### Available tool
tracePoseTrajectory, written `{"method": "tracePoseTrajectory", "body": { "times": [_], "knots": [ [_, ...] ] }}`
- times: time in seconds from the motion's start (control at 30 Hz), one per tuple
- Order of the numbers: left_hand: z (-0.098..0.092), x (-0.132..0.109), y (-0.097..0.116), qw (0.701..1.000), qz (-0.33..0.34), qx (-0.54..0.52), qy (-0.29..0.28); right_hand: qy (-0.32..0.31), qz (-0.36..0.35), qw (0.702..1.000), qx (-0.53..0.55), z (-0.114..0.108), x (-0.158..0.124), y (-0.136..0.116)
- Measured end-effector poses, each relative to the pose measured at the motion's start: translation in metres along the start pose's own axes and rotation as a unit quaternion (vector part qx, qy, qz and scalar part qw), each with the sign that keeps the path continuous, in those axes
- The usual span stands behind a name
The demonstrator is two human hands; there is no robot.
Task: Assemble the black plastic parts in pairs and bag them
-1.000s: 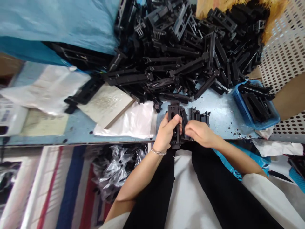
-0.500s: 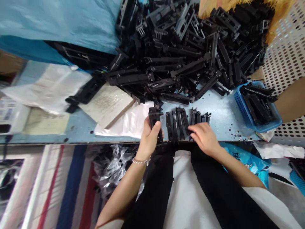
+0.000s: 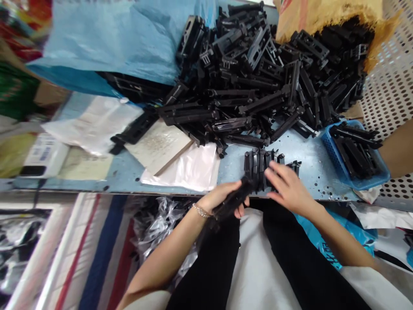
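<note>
The left hand (image 3: 219, 199) gripped a black plastic part (image 3: 232, 199) at the table's edge, while the right hand (image 3: 288, 186) spread its fingers wide just at a neat row of black parts (image 3: 260, 168) on the blue table (image 3: 306, 168).

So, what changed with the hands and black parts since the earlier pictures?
The left hand pulled its black plastic part back off the table edge, now tilted. The right hand moved over the row of parts, now tighter. The heap and blue basket stayed.
</note>
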State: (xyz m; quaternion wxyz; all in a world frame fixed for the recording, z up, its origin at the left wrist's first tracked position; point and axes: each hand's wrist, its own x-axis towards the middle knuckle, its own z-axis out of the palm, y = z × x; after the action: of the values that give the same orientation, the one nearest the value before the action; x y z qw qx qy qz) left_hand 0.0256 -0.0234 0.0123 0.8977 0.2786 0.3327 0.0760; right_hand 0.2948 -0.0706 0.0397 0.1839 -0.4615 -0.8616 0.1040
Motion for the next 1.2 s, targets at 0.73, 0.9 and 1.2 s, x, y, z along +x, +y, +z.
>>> {"method": "tracePoseTrajectory", "body": {
  "times": [0.73,0.9,1.2],
  "knots": [
    [-0.097,-0.059,0.027,0.825,0.249,0.241,0.447,0.040,0.360,0.597,0.716,0.065,0.086,-0.053],
    [-0.100,-0.057,0.024,0.810,0.239,0.264,0.466,0.048,0.358,0.553,0.751,0.070,0.107,-0.060],
    [-0.085,-0.063,0.010,0.646,0.333,0.498,0.473,0.081,0.318,0.551,0.767,0.106,0.176,-0.092]
  ]
}}
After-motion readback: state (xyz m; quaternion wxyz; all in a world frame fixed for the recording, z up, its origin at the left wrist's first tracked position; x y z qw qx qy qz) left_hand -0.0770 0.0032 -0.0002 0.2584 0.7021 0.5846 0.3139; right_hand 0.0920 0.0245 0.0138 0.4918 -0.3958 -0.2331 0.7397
